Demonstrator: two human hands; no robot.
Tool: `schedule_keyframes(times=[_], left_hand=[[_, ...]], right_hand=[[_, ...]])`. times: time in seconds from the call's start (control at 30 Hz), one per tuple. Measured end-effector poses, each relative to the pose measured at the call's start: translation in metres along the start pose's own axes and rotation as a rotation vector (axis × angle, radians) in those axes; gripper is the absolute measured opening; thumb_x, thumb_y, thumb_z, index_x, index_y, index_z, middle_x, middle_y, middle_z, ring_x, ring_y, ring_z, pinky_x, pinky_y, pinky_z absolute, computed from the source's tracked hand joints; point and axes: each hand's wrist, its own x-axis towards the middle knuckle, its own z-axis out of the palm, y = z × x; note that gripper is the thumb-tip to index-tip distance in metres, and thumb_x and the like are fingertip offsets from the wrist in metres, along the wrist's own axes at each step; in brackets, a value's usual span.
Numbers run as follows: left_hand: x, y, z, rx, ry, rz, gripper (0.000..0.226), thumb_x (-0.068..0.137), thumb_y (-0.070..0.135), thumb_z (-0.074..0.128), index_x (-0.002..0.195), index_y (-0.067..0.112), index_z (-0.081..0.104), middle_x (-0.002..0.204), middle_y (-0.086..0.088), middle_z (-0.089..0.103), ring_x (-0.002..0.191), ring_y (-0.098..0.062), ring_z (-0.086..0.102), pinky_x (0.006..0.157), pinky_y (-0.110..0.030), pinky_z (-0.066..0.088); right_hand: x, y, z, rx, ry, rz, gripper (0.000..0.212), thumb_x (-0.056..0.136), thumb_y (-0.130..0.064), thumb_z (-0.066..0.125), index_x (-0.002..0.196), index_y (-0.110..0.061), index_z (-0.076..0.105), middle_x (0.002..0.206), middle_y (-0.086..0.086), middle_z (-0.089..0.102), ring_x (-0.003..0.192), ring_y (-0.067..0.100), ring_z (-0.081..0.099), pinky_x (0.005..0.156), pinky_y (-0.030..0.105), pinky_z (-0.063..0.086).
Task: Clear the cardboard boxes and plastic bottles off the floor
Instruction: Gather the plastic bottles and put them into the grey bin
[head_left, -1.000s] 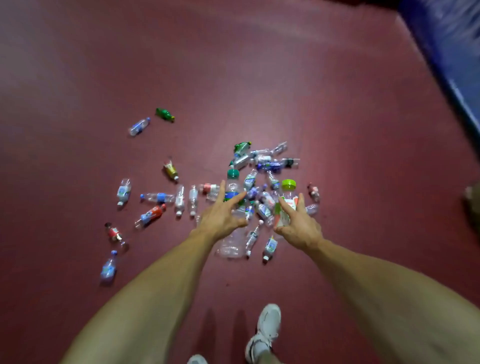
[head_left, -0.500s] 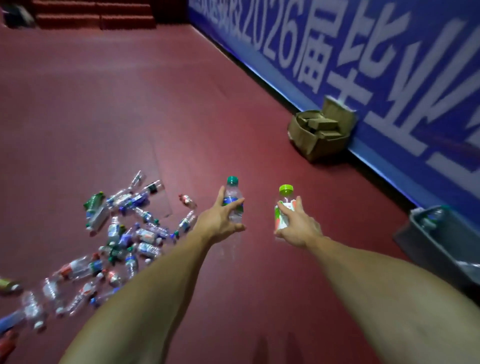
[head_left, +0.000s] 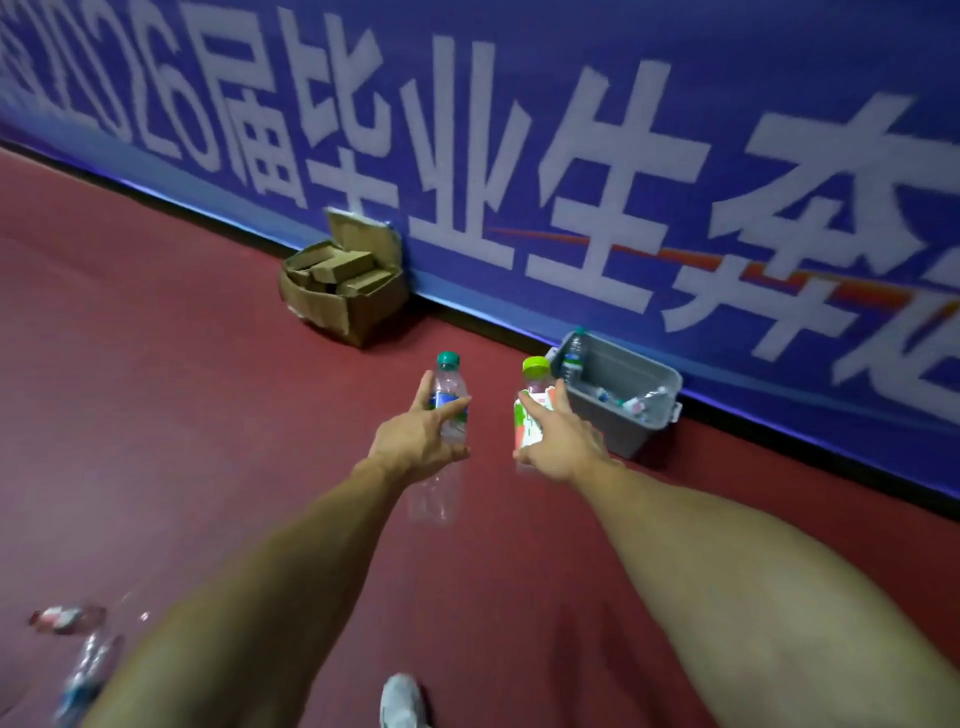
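Observation:
My left hand (head_left: 421, 436) grips a clear bottle with a dark green cap (head_left: 448, 387), held upright over the red floor. My right hand (head_left: 563, 441) grips a bottle with a lime green cap (head_left: 535, 382) and a white, green and pink label. Just beyond the right hand a grey plastic bin (head_left: 649, 415) with several bottles inside stands against the wall. Further left along the wall sits an open cardboard box (head_left: 332, 306) filled with smaller folded boxes. Two blurred bottles (head_left: 78, 649) lie on the floor at the lower left.
A blue banner wall (head_left: 571, 156) with large white characters runs across the back. Red floor (head_left: 156, 415) stretches out between me and the wall. My white shoe (head_left: 402, 699) shows at the bottom edge.
Both hands lifted a bottle each from the pile. My view has swung right, so the pile left the frame and the bin and box came closer.

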Motion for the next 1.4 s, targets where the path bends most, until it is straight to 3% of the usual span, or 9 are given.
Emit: schedule_keyframes(times=[0.23,0.4,0.57,0.67,0.93,1.17,1.3,1.4], left_hand=[[0.179,0.057,0.011,0.047,-0.052,0.191,0.076,0.086,0.057,0.066,0.151,0.051,0.027,0.166,0.005,-0.018,0.127,-0.028,0.057,0.091,-0.036,0.05],[0.296,0.101,0.007,0.134,-0.116,0.36,0.07,0.091,0.055,0.059,0.152,0.049,0.026,0.165,0.003,-0.022,0.116,-0.026,0.064,0.077,-0.031,0.048],[0.382,0.138,0.006,0.153,-0.179,0.43,0.069,0.091,0.055,0.059,0.152,0.048,0.027,0.166,0.004,-0.019,0.121,-0.027,0.061,0.084,-0.033,0.049],[0.432,0.157,0.009,0.179,-0.203,0.438,0.072,0.092,0.055,0.06,0.154,0.048,0.024,0.165,0.003,-0.021,0.124,-0.025,0.059,0.086,-0.034,0.049],[0.548,0.227,0.025,0.154,-0.214,0.392,0.073,0.091,0.057,0.061,0.153,0.049,0.023,0.166,0.005,-0.019,0.132,-0.026,0.052,0.095,-0.038,0.048],[0.63,0.283,0.027,0.147,-0.255,0.341,0.074,0.093,0.057,0.058,0.155,0.049,0.017,0.165,0.004,-0.024,0.133,-0.027,0.051,0.097,-0.04,0.048],[0.674,0.307,0.029,0.103,-0.262,0.361,0.074,0.094,0.055,0.057,0.155,0.049,0.015,0.164,0.001,-0.026,0.126,-0.031,0.057,0.09,-0.037,0.049],[0.711,0.32,0.032,0.076,-0.277,0.392,0.073,0.094,0.051,0.059,0.155,0.048,0.017,0.164,0.001,-0.026,0.13,-0.032,0.054,0.095,-0.038,0.046]], right_hand=[[0.123,0.085,-0.045,0.06,0.075,0.177,0.091,0.085,-0.042,0.073,0.156,-0.048,0.016,0.166,-0.001,-0.02,0.146,0.034,0.033,0.113,0.04,0.034],[0.206,0.117,-0.071,0.113,0.089,0.297,0.089,0.086,-0.041,0.073,0.156,-0.048,0.017,0.167,-0.002,-0.016,0.148,0.029,0.029,0.111,0.038,0.035],[0.263,0.158,-0.102,0.14,0.102,0.413,0.088,0.086,-0.043,0.072,0.156,-0.047,0.019,0.167,-0.001,-0.013,0.142,0.032,0.04,0.107,0.035,0.038],[0.294,0.192,-0.118,0.157,0.12,0.466,0.087,0.085,-0.042,0.072,0.155,-0.047,0.021,0.168,-0.002,-0.012,0.14,0.032,0.043,0.106,0.035,0.039],[0.397,0.293,-0.153,0.241,0.131,0.459,0.085,0.086,-0.04,0.072,0.155,-0.044,0.023,0.168,0.0,-0.008,0.15,0.026,0.026,0.117,0.04,0.03],[0.46,0.36,-0.187,0.307,0.094,0.461,0.091,0.082,-0.039,0.076,0.156,-0.045,0.022,0.167,0.0,-0.012,0.143,0.029,0.037,0.108,0.034,0.037],[0.495,0.38,-0.2,0.325,0.112,0.437,0.091,0.084,-0.04,0.076,0.156,-0.044,0.021,0.167,-0.001,-0.013,0.147,0.028,0.031,0.109,0.034,0.037],[0.524,0.39,-0.207,0.331,0.122,0.45,0.091,0.083,-0.044,0.075,0.156,-0.045,0.02,0.167,0.0,-0.013,0.146,0.028,0.032,0.109,0.035,0.036]])
